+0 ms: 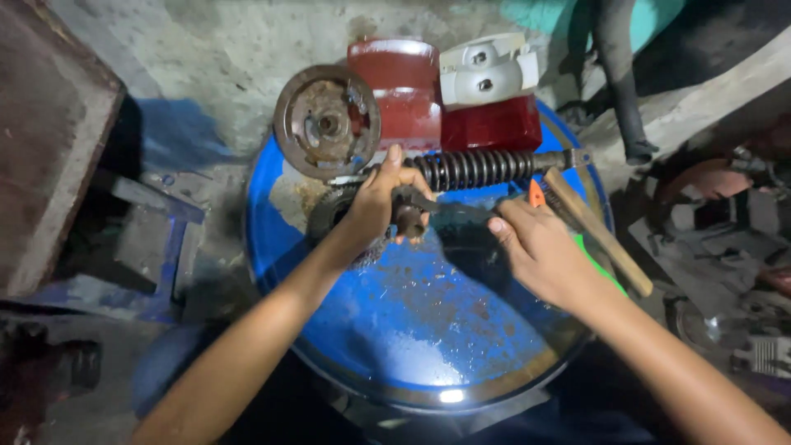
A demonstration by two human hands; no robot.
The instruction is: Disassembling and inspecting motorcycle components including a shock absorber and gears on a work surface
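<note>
Repair workshop; blue drum (412,330), coil spring (478,169), scrap.

Drum top: I see a blue metal drum (428,330) standing upright, its round lid rusted and scratched, serving as my work surface.
12 o'clock: a red lamp housing (395,91) sits at the far rim.
1 o'clock: a white and red lamp unit (490,99) sits just beside it.
11 o'clock: a rusty round disc (327,122) leans partly over the edge.
Across the far half: a dark coil spring on a rod (482,167) lies sideways.
3 o'clock: a wooden handle (597,231) lies slantwise over the rim.
10 o'clock: a toothed gear (329,213) lies flat.
Floor: grey concrete floor (206,49) carries the drum.
</note>
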